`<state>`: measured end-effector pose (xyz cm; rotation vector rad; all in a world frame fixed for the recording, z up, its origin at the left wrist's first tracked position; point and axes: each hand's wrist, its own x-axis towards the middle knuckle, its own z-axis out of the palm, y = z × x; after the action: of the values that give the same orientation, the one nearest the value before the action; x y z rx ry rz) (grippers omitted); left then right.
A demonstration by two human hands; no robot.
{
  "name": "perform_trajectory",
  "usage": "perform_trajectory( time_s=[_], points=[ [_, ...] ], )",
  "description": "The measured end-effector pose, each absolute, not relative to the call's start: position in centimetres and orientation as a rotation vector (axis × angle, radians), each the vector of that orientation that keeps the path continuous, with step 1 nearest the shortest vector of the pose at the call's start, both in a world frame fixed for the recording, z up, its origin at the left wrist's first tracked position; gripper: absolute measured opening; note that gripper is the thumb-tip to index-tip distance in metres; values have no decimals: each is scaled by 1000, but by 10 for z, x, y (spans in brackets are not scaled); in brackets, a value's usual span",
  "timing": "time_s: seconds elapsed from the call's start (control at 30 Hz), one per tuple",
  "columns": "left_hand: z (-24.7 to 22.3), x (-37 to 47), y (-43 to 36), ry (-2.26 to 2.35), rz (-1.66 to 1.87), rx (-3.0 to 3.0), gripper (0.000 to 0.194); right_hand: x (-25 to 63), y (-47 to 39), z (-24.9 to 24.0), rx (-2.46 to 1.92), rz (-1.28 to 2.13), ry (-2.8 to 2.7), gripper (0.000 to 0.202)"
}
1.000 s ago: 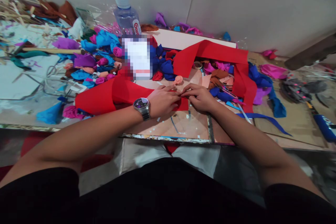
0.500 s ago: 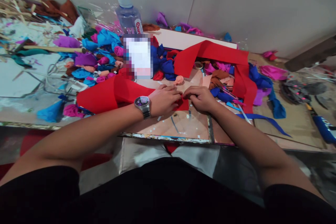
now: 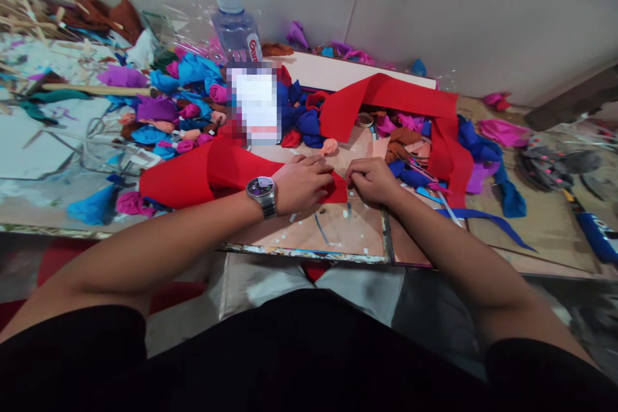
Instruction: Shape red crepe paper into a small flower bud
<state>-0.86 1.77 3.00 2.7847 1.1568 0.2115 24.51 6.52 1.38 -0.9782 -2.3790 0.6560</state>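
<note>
Together at the near edge of the counter (image 3: 338, 232), the two hands work one end of a long red strip (image 3: 193, 174). The left hand (image 3: 304, 183) lies knuckles-up on the strip, fingers curled and pressing the red material flat; a round metal wristwatch (image 3: 261, 189) with a link band sits on that wrist. The right hand (image 3: 371, 179) is closed just beside the strip's end, fingertips drawn in; whether it actually pinches the red edge I cannot tell.

The strip looks like matte crepe or felt, wide and flat. It runs left from the hands, and a second stretch of it arches across the back of the counter and down the right side. The counter surface under the hands is glossy, brownish and paint-flecked.

Further out lie crumpled scraps (image 3: 193, 77) in blue, magenta, purple and brown, many twisted into small bud-like rolls. A narrow dark blue ribbon (image 3: 487, 217) trails to the right. Behind stands a clear plastic water bottle (image 3: 235, 26) with a white cap; its red label shows only partial lettering, not readable.
</note>
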Motion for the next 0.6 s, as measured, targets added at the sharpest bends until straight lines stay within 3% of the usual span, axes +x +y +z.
perform_trajectory(
  time_s=[0.27, 0.6],
  points=[
    [39, -8, 14, 1154, 254, 2795, 32, 245, 65, 11, -1174, 630, -2221, 27],
    [36, -9, 13, 1166, 195, 2830, 37, 243, 65, 11, -1198, 836, -2105, 29]
  ],
)
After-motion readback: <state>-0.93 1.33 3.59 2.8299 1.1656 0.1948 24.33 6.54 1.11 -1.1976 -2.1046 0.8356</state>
